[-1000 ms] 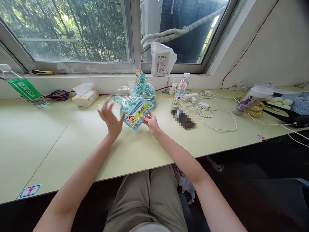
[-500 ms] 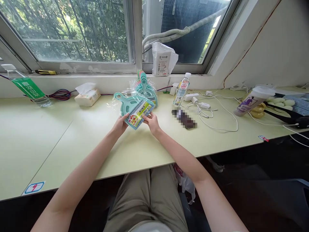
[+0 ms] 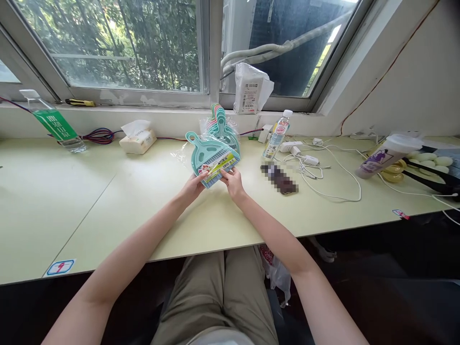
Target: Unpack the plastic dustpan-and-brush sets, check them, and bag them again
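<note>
Both my hands hold a turquoise mini dustpan and brush set (image 3: 201, 152) above the table. Its looped handle points to the upper left, and a yellow printed label runs across the striped bristles. My left hand (image 3: 194, 188) is closed on the lower left edge, thumb on top. Gripping the lower right edge, my right hand (image 3: 233, 183) has its thumb on the label; the fingers underneath are mostly hidden. Just behind stands a stack of similar dustpan sets (image 3: 222, 125) with coloured handles, partly covered by clear plastic wrap.
On the pale table (image 3: 143, 215) stand a tissue pack (image 3: 138, 143), a tilted-looking green-label water bottle (image 3: 59, 125) and a drink bottle (image 3: 277, 135). White chargers and cables (image 3: 311, 160), a blurred-out dark object (image 3: 279, 178) and a lidded cup (image 3: 384, 155) lie rightward. A wrapped box (image 3: 249, 91) is on the sill.
The camera view has turned slightly left. The dustpan set is tilted a little differently, and my left thumb now lies further over the label's lower left end. Both hands keep hold.
</note>
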The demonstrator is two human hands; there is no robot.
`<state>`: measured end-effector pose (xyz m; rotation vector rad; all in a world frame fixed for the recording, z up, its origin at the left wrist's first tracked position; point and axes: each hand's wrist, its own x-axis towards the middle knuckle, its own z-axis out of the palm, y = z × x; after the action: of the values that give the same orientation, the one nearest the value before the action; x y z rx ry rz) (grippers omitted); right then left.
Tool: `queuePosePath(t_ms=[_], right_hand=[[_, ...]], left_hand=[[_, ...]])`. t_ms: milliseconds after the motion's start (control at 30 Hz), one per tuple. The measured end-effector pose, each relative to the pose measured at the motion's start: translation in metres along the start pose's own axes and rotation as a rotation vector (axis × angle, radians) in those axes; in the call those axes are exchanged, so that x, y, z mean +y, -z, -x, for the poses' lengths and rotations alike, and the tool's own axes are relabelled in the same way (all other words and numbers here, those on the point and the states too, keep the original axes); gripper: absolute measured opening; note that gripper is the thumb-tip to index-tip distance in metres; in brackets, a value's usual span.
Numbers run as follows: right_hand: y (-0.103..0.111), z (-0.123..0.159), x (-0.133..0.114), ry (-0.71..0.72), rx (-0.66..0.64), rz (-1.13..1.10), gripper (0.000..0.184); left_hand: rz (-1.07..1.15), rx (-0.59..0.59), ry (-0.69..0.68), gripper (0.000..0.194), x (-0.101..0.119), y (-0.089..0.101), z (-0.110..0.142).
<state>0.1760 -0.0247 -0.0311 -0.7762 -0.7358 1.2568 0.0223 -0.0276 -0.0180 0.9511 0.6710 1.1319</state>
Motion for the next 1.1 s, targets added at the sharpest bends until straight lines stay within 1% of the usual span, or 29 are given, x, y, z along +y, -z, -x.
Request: queuePosePath(t_ms=[100, 167, 233, 367, 467, 533, 600, 667, 733, 800, 933, 1033, 1100], right_hand=[[-0.002, 0.004, -0.003, -0.012, -0.063, 0.025, 0.034], [-0.004, 0.007, -0.003, -0.013, -0.106, 0.040, 0.035], [-0.005, 0.009, -0.003, -0.004, -0.115, 0.033, 0.034], [-0.005, 0.008, -0.003, 0.021, -0.045, -0.025, 0.033], [-0.004, 0.006, -0.004, 0.027, -0.017, -0.050, 0.032], [-0.005, 0.007, -0.004, 0.026, -0.014, -0.059, 0.032], [-0.006, 0.008, -0.004, 0.022, -0.021, -0.063, 0.031], [-0.007, 0.010, -0.004, 0.010, -0.035, -0.055, 0.030], [-0.008, 0.010, -0.004, -0.021, -0.041, -0.037, 0.028], [-0.007, 0.008, -0.005, -0.076, -0.023, -0.020, 0.025], [-0.002, 0.000, -0.012, -0.173, 0.064, -0.009, 0.010], [0.004, -0.003, -0.017, -0.183, 0.135, 0.007, 0.015], [0.008, -0.005, -0.017, -0.180, 0.141, 0.028, 0.022]], left_hand=[[0.089, 0.131, -0.076, 0.030, 0.005, 0.003, -0.003], [0.108, 0.197, -0.071, 0.026, 0.008, 0.005, -0.003], [0.090, 0.174, -0.043, 0.025, 0.007, 0.005, -0.001], [0.067, 0.011, 0.009, 0.035, -0.001, -0.001, 0.003], [0.069, -0.043, 0.027, 0.041, -0.006, -0.007, 0.005], [0.072, -0.043, -0.001, 0.042, -0.005, -0.008, 0.006], [0.063, -0.017, -0.056, 0.043, -0.004, -0.007, 0.005], [0.038, 0.053, -0.096, 0.046, -0.003, -0.004, 0.003], [0.007, 0.134, -0.103, 0.049, -0.005, 0.000, 0.001], [-0.017, 0.164, -0.102, 0.052, -0.008, 0.004, 0.000], [-0.044, 0.113, -0.105, 0.056, -0.011, 0.008, -0.002], [-0.080, 0.040, -0.107, 0.058, -0.008, 0.010, -0.001], [-0.105, -0.007, -0.108, 0.060, -0.006, 0.010, 0.000]])
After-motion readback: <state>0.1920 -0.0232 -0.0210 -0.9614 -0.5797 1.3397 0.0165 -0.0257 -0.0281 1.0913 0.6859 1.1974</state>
